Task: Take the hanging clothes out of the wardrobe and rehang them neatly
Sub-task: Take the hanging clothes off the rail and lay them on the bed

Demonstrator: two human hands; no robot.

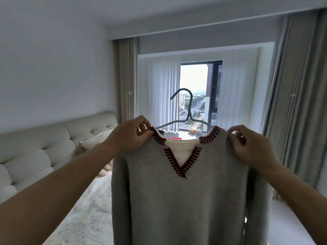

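Bedroom, window (193, 96) ahead, bed (85, 206) at left. Grey sweater (185, 200) hung on hanger (188, 110), raised mid-air. Left hand (128, 134) and right hand (247, 145) each pinched a shoulder.

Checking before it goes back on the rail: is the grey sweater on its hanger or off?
On. The hanger arms run into the grey sweater shoulders, hook above the collar.

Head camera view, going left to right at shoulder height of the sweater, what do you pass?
Headboard → left hand → sweater's red-trimmed collar → right hand → grey curtain.
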